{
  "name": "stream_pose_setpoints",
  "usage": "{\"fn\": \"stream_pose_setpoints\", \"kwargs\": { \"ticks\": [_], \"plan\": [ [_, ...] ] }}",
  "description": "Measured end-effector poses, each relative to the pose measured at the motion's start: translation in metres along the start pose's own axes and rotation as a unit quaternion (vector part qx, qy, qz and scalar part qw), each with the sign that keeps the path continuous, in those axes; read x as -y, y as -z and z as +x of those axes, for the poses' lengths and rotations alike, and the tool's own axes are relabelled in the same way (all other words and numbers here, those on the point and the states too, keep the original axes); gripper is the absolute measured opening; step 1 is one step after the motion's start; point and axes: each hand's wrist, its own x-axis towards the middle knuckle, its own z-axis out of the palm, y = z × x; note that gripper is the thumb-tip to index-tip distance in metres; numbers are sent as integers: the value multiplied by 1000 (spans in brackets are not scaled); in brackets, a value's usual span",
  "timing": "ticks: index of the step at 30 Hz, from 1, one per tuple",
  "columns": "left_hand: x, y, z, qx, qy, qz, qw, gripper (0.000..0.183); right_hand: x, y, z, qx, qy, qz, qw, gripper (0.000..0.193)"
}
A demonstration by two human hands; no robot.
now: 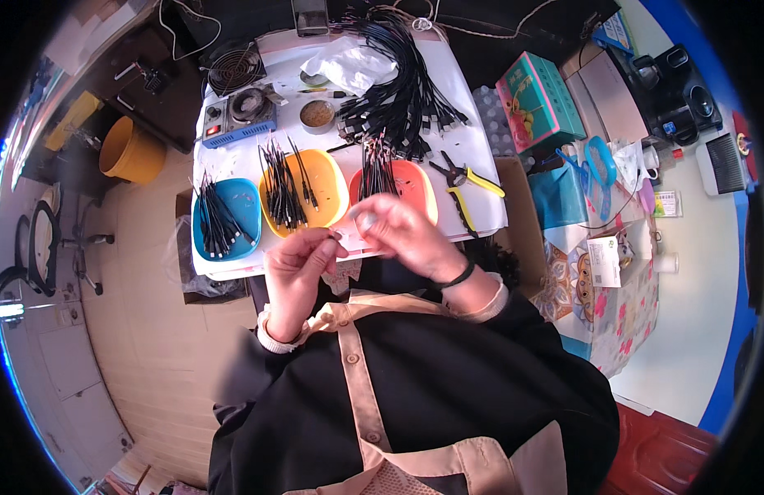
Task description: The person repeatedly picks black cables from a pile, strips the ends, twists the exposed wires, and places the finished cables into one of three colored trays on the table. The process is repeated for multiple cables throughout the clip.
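Both hands meet just below the red tray [415,183], at the near edge of the white table [481,157]. The right hand [398,231] is curled, its fingertips pinched on a small pale piece [367,218] that sits at the top of the hand, right under the red tray's near rim. What the piece is, I cannot tell; it is small and blurred. The left hand [298,268] lies left and lower of the red tray, fingers bent loosely toward the right hand, thumb and forefinger close together near the same spot. Whether it grips anything is not clear.

The red tray holds upright black wire ends. Left of it sits a yellow tray [320,186] with short black leads, and further left a blue tray [233,219] with more of them. Right of the red tray lie yellow-handled pliers [468,177]. Behind it spreads a big bundle of black cables [398,82], with a small round tin [317,115] and a blue-based solder pot [237,115] off to the left behind the yellow tray, and a small fan [233,70] beyond.

Far right of the red tray stands a teal box [538,99] and a flowered cloth [600,297]. Far left, on the pale wood floor, is a yellow bucket [130,153].
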Motion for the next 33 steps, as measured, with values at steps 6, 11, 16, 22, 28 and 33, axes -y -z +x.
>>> {"fn": "stream_pose_setpoints", "kwargs": {
  "ticks": [6,11,16,22,28,33],
  "plan": [
    [12,2,19,-19,45,-93,994,9,-9,75,31,-242,78,-527,811,17],
    [14,-3,24,-14,70,-108,992,11,-20,71,41,-266,105,-451,846,16],
    [12,-7,23,-15,77,-125,989,9,-19,68,42,-280,118,-438,846,15],
    [6,-8,13,-26,85,-136,987,11,-21,66,43,-291,148,-511,795,17],
    [0,-14,13,-30,67,-168,983,11,6,45,22,-287,201,-486,800,15],
    [-11,-29,19,-28,36,-193,980,15,29,-2,-13,-125,198,-299,925,11]
  ]
}}
